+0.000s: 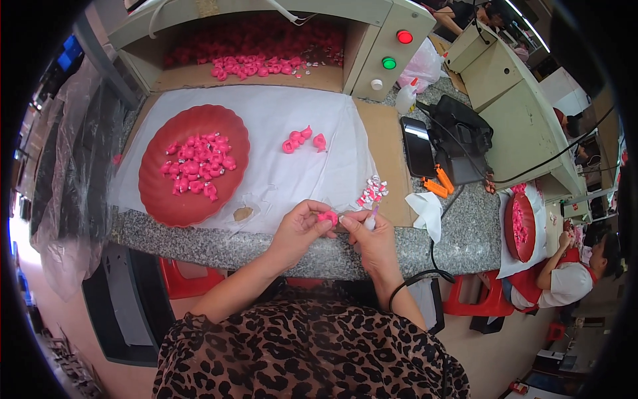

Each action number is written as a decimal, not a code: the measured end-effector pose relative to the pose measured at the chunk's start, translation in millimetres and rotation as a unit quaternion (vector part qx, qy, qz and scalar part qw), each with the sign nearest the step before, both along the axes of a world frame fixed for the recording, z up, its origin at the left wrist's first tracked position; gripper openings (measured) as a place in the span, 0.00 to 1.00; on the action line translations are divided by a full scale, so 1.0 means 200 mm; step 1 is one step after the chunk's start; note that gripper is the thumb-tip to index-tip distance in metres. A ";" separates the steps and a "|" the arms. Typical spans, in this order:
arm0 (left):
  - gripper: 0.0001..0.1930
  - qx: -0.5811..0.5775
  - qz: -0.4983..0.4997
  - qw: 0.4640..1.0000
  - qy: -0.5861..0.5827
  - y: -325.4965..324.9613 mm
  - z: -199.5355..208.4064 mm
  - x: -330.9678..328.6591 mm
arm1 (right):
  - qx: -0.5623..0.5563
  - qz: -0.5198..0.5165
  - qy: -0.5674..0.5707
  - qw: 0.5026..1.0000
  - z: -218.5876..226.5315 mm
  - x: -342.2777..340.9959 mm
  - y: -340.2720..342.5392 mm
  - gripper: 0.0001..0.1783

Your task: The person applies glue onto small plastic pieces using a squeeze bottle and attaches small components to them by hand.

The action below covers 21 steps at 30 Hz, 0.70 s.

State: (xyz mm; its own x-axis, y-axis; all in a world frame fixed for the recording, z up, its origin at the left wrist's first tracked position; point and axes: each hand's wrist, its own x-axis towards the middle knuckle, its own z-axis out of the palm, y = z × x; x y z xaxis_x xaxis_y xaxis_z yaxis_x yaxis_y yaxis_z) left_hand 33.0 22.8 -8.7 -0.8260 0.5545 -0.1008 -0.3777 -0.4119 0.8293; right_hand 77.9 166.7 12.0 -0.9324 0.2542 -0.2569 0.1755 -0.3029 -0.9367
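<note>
My left hand point(297, 231) pinches a small rounded pink plastic piece point(327, 217) just above the near edge of the bench. Close beside it, my right hand point(380, 247) is closed around a slim white tool with a purplish tip point(371, 219). Its thumb and forefinger meet at the right side of the pink piece; whatever tiny thing they pinch there is too small to name. Beyond my right hand lies a small heap of silver, white and pink bits point(373, 189). Several loose pink pieces point(296, 139) rest on the white sheet point(272, 110) ahead.
To the left stands a red scalloped bowl point(151, 189) of pink pieces. A pale box-like machine point(372, 40) at the back holds many more. On the right are a phone point(417, 147), black bag point(462, 133), orange-handled tool point(436, 185), tissue point(425, 214) and a seated person point(565, 286).
</note>
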 end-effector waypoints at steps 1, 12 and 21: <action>0.11 0.000 0.001 1.000 -0.001 0.00 0.00 0.00 | 0.000 0.001 -0.001 1.000 0.00 0.00 -0.01 0.06; 0.10 -0.007 0.011 1.000 0.025 -0.01 -0.04 0.01 | 0.031 0.035 0.001 0.999 -0.01 0.00 -0.02 0.05; 0.10 0.011 0.013 1.000 0.017 -0.01 -0.05 0.01 | -0.160 0.046 -0.097 0.981 0.05 -0.02 -0.02 0.08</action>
